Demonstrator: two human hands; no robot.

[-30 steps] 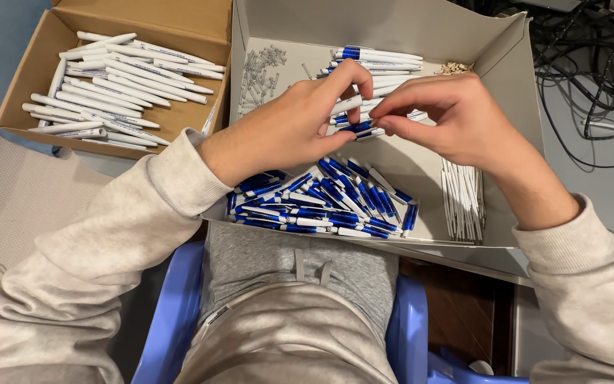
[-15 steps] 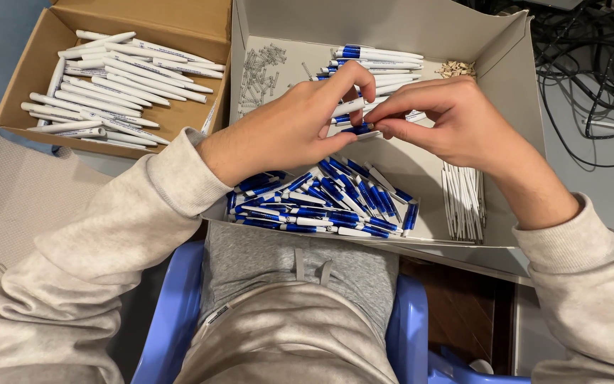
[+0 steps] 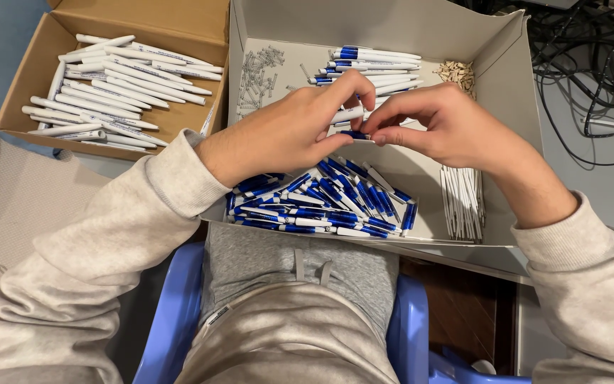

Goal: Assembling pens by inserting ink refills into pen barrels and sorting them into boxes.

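**Hands close in on a blue pen part over the grey box**

Both hands meet above the middle of the grey cardboard box [image 3: 513,92]. The left hand [image 3: 286,135] and the right hand [image 3: 449,128] pinch a small blue pen part [image 3: 355,134] between their fingertips; it sits in the air just over the box floor, between the two thumbs. Compared with a second ago the fingers have drawn tighter together and the white barrel that showed between them is now mostly covered, so the pieces look to be pressed into one another, though the joint itself is hidden by the fingers and I cannot be sure.

Below the hands lies a heap of blue-and-white pen pieces [image 3: 321,206]. Behind them is a row of assembled blue-and-white pens [image 3: 374,60], with a scatter of small springs [image 3: 257,78] to the left and a pile of tan bits [image 3: 458,72] to the right. A bundle of thin white refills [image 3: 462,203] lies by the right wrist. To the left a brown box [image 3: 30,92] holds plain white barrels [image 3: 115,85].
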